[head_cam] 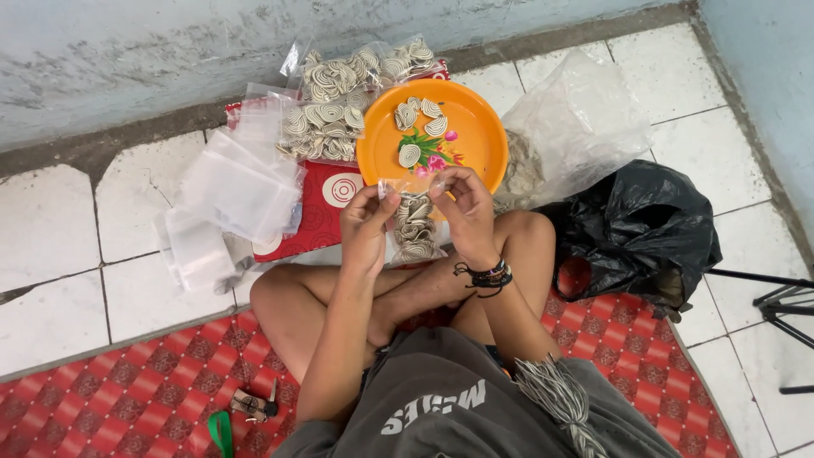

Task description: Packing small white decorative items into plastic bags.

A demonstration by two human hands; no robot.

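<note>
My left hand (pixel 365 227) and my right hand (pixel 465 208) both pinch the top edge of a small clear plastic bag (pixel 414 222) that hangs between them over my crossed legs. It holds several cream-and-brown spiral woven pieces. Just beyond my hands sits an orange round plate (pixel 475 136) with a flower print, and three loose spiral pieces (pixel 421 127) lie on it. Black bracelets circle my right wrist.
Filled bags of spiral pieces (pixel 339 102) lie behind the plate. A heap of empty clear bags (pixel 229 191) lies at left, a large clear plastic bag (pixel 577 127) and a black plastic bag (pixel 644 225) at right. Red patterned mat (pixel 153 382) with keys (pixel 253 405); tripod legs (pixel 784 309).
</note>
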